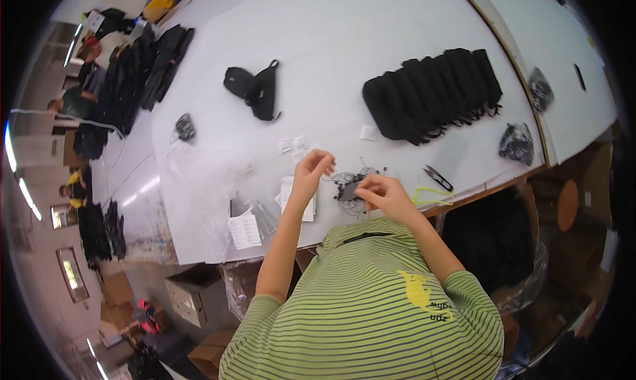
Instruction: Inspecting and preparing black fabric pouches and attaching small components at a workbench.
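My right hand (384, 193) pinches a small dark grey, card-like tag (348, 192) between thumb and fingers. The tag is over a loose tangle of thin black tag strings (352, 208) near the table's front edge. My left hand (315, 168) is just left of the tangle, its fingers curled together at the tips. Whatever those fingertips hold, if anything, is too small to make out. White printed cards (299, 198) are stacked below my left wrist, beside a printed sheet (244, 231) and clear plastic sleeves (265, 217).
Thread snips (438, 178) and a yellow-green cord (430, 198) lie to the right. Farther back are a row of black fabric pouches (434, 95) and separate black fabric pieces (255, 92). Plastic bags of dark bits (516, 143) sit on the white table (318, 62). People work at far left.
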`<state>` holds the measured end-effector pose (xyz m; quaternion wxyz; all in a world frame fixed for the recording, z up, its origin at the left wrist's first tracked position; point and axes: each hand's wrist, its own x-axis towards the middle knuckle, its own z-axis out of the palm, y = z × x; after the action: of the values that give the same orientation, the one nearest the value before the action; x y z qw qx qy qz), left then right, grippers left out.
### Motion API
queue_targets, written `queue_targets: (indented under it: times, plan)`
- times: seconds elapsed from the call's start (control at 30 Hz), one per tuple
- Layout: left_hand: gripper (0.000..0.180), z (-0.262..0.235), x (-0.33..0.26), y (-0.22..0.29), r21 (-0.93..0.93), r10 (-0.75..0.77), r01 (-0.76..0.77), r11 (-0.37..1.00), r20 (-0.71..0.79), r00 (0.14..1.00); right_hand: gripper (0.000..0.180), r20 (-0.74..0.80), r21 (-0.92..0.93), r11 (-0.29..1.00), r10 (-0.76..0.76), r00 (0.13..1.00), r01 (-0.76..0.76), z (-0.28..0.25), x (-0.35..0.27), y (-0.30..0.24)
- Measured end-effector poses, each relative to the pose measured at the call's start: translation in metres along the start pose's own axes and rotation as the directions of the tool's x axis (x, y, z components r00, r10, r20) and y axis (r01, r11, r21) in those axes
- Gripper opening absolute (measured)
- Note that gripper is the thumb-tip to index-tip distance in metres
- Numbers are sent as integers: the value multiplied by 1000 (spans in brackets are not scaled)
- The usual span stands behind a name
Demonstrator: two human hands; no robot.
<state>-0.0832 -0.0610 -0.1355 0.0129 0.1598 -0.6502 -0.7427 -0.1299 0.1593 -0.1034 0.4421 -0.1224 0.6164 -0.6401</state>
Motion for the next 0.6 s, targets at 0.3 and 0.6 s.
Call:
queue_targets:
  times: [0.3, 0.6]
  plan:
    - [77, -188, 139, -65, -42, -161, 213, 976, -801, 576, 11, -89, 46, 998, 53, 995, -49, -14, 18, -3]
    - [71, -219, 183, -42, 545, 199, 338, 767, -704, 682, 11, -147, 61, 998, 35, 989, -27, -22, 26, -4]
